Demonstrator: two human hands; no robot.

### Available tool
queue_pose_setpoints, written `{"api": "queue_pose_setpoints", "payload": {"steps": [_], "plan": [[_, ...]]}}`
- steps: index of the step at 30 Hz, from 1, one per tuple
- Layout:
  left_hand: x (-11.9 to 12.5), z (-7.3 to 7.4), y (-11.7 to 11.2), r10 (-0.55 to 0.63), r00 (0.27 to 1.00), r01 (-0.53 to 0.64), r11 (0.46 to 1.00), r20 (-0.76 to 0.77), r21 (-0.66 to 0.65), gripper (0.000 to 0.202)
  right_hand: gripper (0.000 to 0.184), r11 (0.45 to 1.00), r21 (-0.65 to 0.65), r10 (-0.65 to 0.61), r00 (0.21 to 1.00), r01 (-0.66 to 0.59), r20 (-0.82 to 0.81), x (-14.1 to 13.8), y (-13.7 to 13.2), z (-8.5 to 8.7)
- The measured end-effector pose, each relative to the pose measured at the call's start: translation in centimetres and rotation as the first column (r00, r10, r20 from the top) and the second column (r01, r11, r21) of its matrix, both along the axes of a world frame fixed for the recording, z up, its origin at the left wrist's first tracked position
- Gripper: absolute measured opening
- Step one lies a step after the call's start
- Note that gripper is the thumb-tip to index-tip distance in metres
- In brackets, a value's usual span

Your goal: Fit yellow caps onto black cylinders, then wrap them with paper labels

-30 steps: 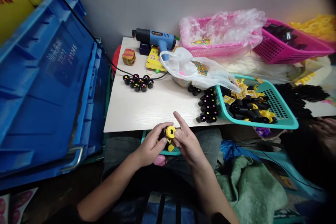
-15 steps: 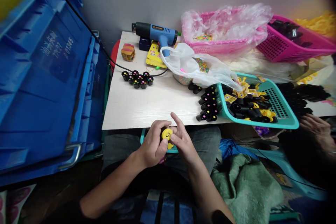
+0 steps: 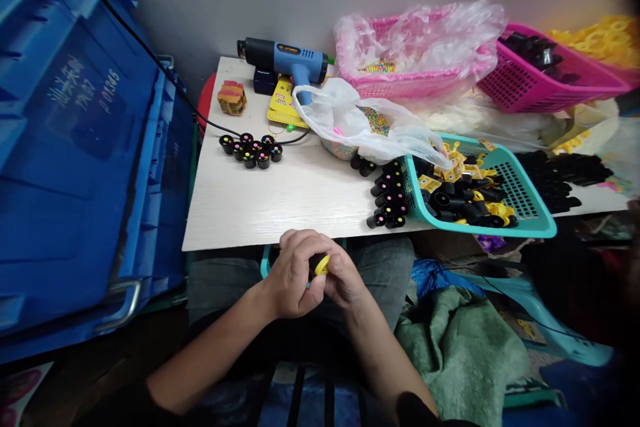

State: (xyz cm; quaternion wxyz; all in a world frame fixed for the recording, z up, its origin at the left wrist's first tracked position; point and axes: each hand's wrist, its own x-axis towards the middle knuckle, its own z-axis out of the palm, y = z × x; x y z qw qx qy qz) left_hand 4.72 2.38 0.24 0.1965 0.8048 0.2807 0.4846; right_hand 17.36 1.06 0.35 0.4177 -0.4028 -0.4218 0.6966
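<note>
Just off the table's front edge, above my lap, my left hand (image 3: 296, 275) is wrapped round a small black cylinder with a yellow cap (image 3: 323, 265). Its yellow end faces right. My right hand (image 3: 346, 278) is closed against that capped end, thumb and fingers on it; its other fingers are partly hidden. Part of a teal basket (image 3: 265, 261) shows beneath my hands. On the table, several black cylinders with coloured dots inside (image 3: 388, 197) stand in rows, and a group of short black cups (image 3: 256, 149) sits farther left.
A teal basket of black and yellow parts (image 3: 548, 227) stands at the table's right. Behind are a white plastic bag of coloured beads (image 3: 325, 110), a blue heat gun (image 3: 295, 61) and a pink basket (image 3: 400, 83). Blue crates (image 3: 100, 167) line the left side.
The yellow cap has turned from facing up to facing right. My right hand's raised index finger has curled in, and the hand has closed on the capped end.
</note>
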Motion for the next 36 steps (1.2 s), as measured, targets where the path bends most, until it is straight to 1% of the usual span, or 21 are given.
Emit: {"api": "queue_pose_setpoints", "payload": {"steps": [2, 4, 9, 11, 13, 16, 17, 19, 21, 22, 23, 25, 27, 28, 29, 30, 32, 33, 34, 35, 36], "plan": [[0.0, 0.2, 0.1, 0.01, 0.999, -0.01, 1.0, -0.045, 0.001, 0.047, 0.075, 1.0, -0.027, -0.003, 0.997, 0.001, -0.082, 0.4, 0.1, 0.0], [0.2, 0.4, 0.2, -0.015, 0.997, 0.013, 1.0, -0.071, -0.022, 0.043, 0.07, 0.998, -0.056, -0.028, 0.989, 0.02, -0.145, 0.5, 0.0, -0.1], [0.8, 0.7, 0.4, -0.084, 0.996, 0.085, 0.996, 0.041, -0.023, 0.028, 0.053, 0.987, -0.076, -0.159, 0.952, 0.143, -0.261, -0.1, -0.5, -0.4], [0.9, 0.7, 0.5, -0.102, 0.993, 0.104, 0.994, 0.062, -0.03, 0.027, 0.05, 0.986, -0.07, -0.166, 0.944, 0.152, -0.286, 0.0, -0.5, -0.5], [0.8, 0.6, 0.6, -0.13, 0.989, 0.135, 0.989, 0.073, -0.068, 0.028, 0.052, 0.987, -0.079, -0.158, 0.941, 0.141, -0.3, 0.5, -0.5, -0.7], [0.5, 0.3, 0.6, -0.201, 0.966, 0.226, 0.963, 0.164, -0.149, 0.034, 0.055, 0.983, -0.165, -0.132, 0.93, 0.079, -0.344, 1.5, -0.5, -1.5], [0.4, 0.2, 0.6, -0.222, 0.955, 0.254, 0.954, 0.195, -0.157, 0.038, 0.056, 0.983, -0.18, -0.108, 0.925, 0.044, -0.363, 1.8, -0.5, -1.9], [0.3, -0.2, 0.6, -0.245, 0.943, 0.28, 0.95, 0.226, -0.137, 0.047, 0.065, 0.986, -0.163, -0.049, 0.915, -0.018, -0.399, 1.9, -0.8, -2.6], [0.3, -0.5, 0.6, -0.237, 0.95, 0.264, 0.958, 0.206, -0.115, 0.054, 0.077, 0.992, -0.124, -0.043, 0.906, -0.01, -0.421, 1.6, -1.1, -3.0], [0.3, -0.6, 0.6, -0.219, 0.96, 0.241, 0.964, 0.176, -0.113, 0.055, 0.08, 0.993, -0.118, -0.071, 0.904, 0.022, -0.422, 1.2, -1.3, -3.1], [0.4, -0.7, 0.6, -0.189, 0.972, 0.204, 0.973, 0.137, -0.108, 0.056, 0.079, 0.99, -0.123, -0.119, 0.906, 0.075, -0.406, 0.8, -1.3, -3.0], [0.4, -1.0, 0.7, -0.093, 0.995, 0.097, 0.991, 0.045, -0.088, 0.053, 0.066, 0.966, -0.145, -0.25, 0.91, 0.212, -0.331, 0.1, -1.2, -2.7], [0.4, -1.4, 0.7, -0.016, 1.0, 0.015, 0.997, -0.014, -0.076, 0.05, 0.048, 0.925, -0.145, -0.378, 0.893, 0.352, -0.243, -0.3, -0.9, -2.2], [0.4, -1.6, 0.7, -0.003, 1.0, 0.002, 0.997, -0.016, -0.083, 0.05, 0.042, 0.908, -0.141, -0.416, 0.885, 0.393, -0.211, -0.4, -0.8, -2.1], [0.4, -1.8, 0.6, -0.006, 1.0, 0.006, 0.995, 0.0, -0.102, 0.052, 0.04, 0.906, -0.142, -0.421, 0.887, 0.399, -0.192, -0.2, -0.6, -2.1], [0.4, -2.0, 0.5, -0.015, 0.999, 0.018, 0.99, 0.029, -0.141, 0.054, 0.041, 0.916, -0.147, -0.396, 0.9, 0.374, -0.182, 0.0, -0.5, -2.1], [0.5, -2.2, 0.3, -0.026, 0.994, 0.058, 0.953, 0.11, -0.298, 0.053, 0.053, 0.945, -0.147, -0.314, 0.935, 0.292, -0.166, 0.8, -0.3, -2.3], [0.5, -2.0, 0.2, -0.013, 0.986, 0.082, 0.905, 0.164, -0.418, 0.046, 0.063, 0.957, -0.145, -0.273, 0.949, 0.251, -0.157, 1.2, -0.3, -2.5], [0.6, -1.8, 0.0, 0.02, 0.973, 0.114, 0.826, 0.231, -0.552, 0.038, 0.072, 0.964, -0.143, -0.244, 0.958, 0.223, -0.151, 1.6, -0.3, -2.6], [0.7, -1.4, -0.1, 0.077, 0.947, 0.165, 0.714, 0.311, -0.68, 0.032, 0.079, 0.967, -0.142, -0.231, 0.962, 0.211, -0.146, 2.0, -0.2, -2.7], [0.7, -0.9, -0.1, 0.154, 0.906, 0.241, 0.578, 0.394, -0.779, 0.028, 0.081, 0.967, -0.146, -0.231, 0.963, 0.211, -0.141, 2.4, -0.2, -2.8]]}}
